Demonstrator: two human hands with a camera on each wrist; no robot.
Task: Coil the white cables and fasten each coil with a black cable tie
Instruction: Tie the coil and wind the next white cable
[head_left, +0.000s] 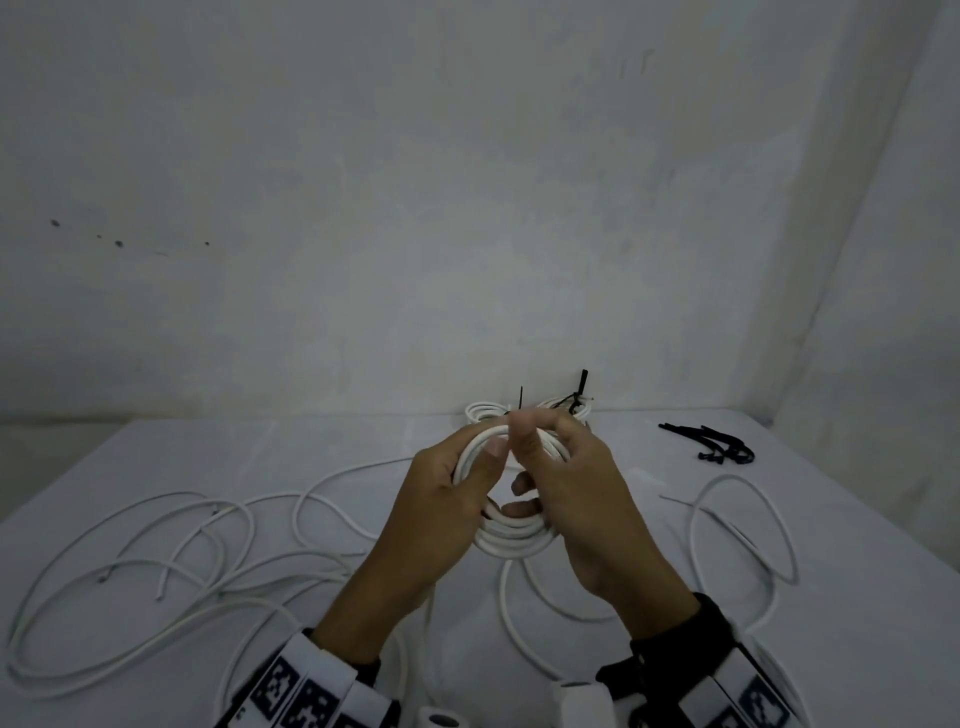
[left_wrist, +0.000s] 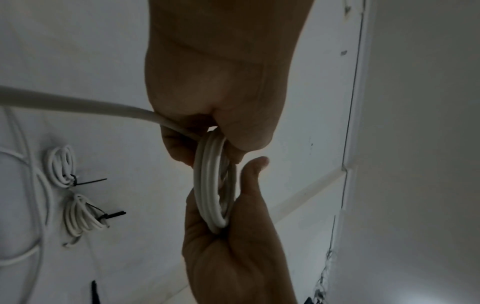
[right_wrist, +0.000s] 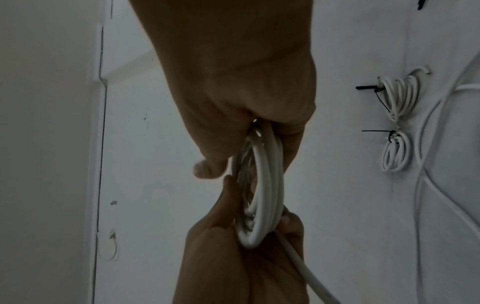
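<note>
head view: on the left half of the desk (head_left: 156, 447), loose white cables (head_left: 171, 561) lie in overlapping loops, reaching from the left edge toward the middle. at the middle, raised above the desk near its front, both hands hold a white coil (head_left: 511, 538) of several turns. the left hand (head_left: 441, 512) wraps its fingers around the coil's left side, thumb pressed on top of the turns. the right hand (head_left: 582, 499) grips the right side, fingers curled through the ring and thumb up against the left thumb. a free tail of the cable drops from the coil to the desk's front edge. behind the hands, at the back edge, sit two finished coils (head_left: 566, 408), each cinched with a black tie whose end sticks up. further right, a single loose cable (head_left: 743, 525) forms one large loop near the right edge, and a bunch of black cable ties (head_left: 717, 447) lies at the back right corner.

left wrist view: the left hand (left_wrist: 221, 102) clamps the coil (left_wrist: 210, 191) from above, the right hand (left_wrist: 233, 257) cups it from below.

right wrist view: the tied coils (right_wrist: 397, 123) lie side by side, touching.
</note>
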